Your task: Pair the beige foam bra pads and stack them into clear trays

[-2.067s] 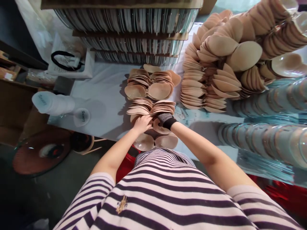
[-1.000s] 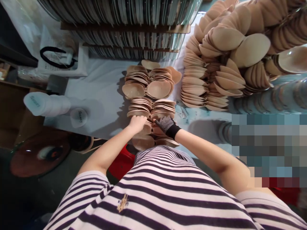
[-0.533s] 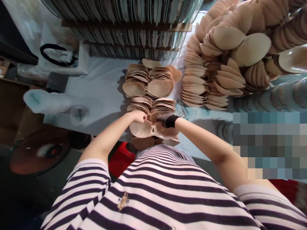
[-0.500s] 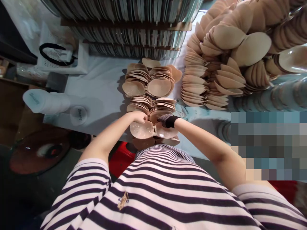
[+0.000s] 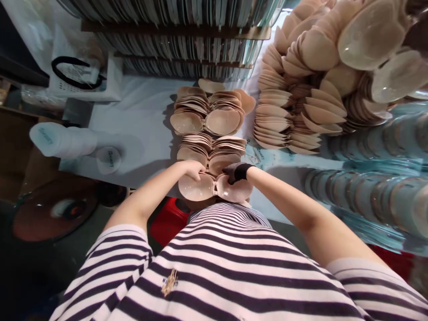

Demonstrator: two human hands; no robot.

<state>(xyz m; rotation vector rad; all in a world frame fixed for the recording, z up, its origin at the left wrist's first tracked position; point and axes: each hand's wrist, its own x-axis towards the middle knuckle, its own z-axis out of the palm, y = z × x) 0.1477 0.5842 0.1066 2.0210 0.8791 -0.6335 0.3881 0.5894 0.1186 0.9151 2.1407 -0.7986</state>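
Near edge of the worktop point(image 5: 140, 129): a joined pair of beige cups point(image 5: 214, 188) is being held just above the person's striped shirt, the two halves meeting at a small centre clasp.
Left hand point(image 5: 193, 169): bare, it is closing on the top rim of the left cup, fingers curled over the edge.
Right hand point(image 5: 238, 171): in a dark knit glove, it is gripping the top rim of the right cup the same way.
Doing it well: keeping both grips even and close to the clasp is probably what holds the halves level; squeezing the domes would likely crease them.
Cup material: smooth, slightly glossy inner faces are catching light; the shape is a shallow rounded shell, thin at the rim and looking soft.
Just beyond: a nested stack of pairs point(image 5: 212, 149) is lying on the pale sheet, with a second stack point(image 5: 209, 111) farther off.
Far right: a loose heap of single cups point(image 5: 301, 102) is piling up, overlapping like scales.
Right side: clear plastic trays point(image 5: 368, 196) are lying in rows.
Far edge: racks of packed trays point(image 5: 180, 44) are standing on edge.
Left: a white roll point(image 5: 62, 140) is lying on its side.
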